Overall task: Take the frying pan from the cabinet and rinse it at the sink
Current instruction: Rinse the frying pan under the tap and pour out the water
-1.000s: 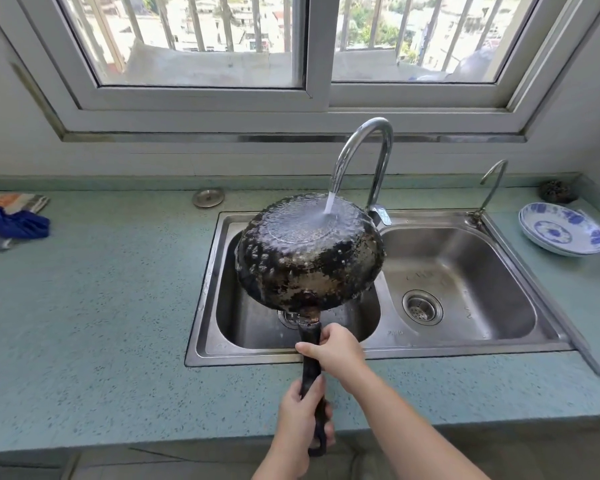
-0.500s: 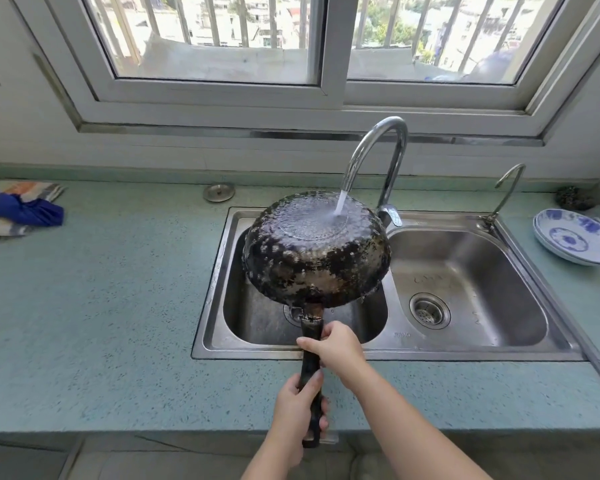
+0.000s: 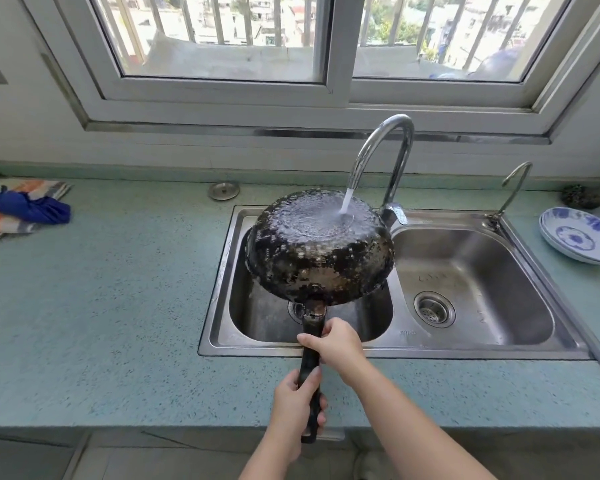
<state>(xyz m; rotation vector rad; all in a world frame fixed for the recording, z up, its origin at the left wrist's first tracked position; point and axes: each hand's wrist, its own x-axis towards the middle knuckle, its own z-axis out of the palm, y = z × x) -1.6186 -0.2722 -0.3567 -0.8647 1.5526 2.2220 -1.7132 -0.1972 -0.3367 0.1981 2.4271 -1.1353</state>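
Two hands grip one long black handle [image 3: 310, 362], and little about that grip differs from a second ago. The right hand [image 3: 336, 344] is closed round the handle close to the sink [image 3: 378, 351], just over its near rim. The left hand [image 3: 297, 407] is closed round the handle further from the sink, near its butt end, over the counter [image 3: 118, 306].

The pan [image 3: 321, 247] hangs upside down over the sink's left basin, base up and tilted toward the person, clear of the basin walls as far as I can tell. Water [image 3: 346, 202] from the tap [image 3: 381, 157], which rises at the sink's back edge, strikes the upturned base.

What has changed is small. Across the last second the stream lands slightly further toward the base's right edge than before, so the pan seems to have slid a touch left under the spout, though the head camera has also moved and some of that shift may be only apparent. The wet sheen covers the flat of the base as it did earlier, while the blackened, mottled flank facing the person looks much the same.

My reading: the rinse is well under way and the cabinet step is done. Only the outside is being washed now; the inside faces down, hidden, and I cannot tell whether it is wet. Turning the pan over would probably come next, and with a wet handle both hands should stay firm.
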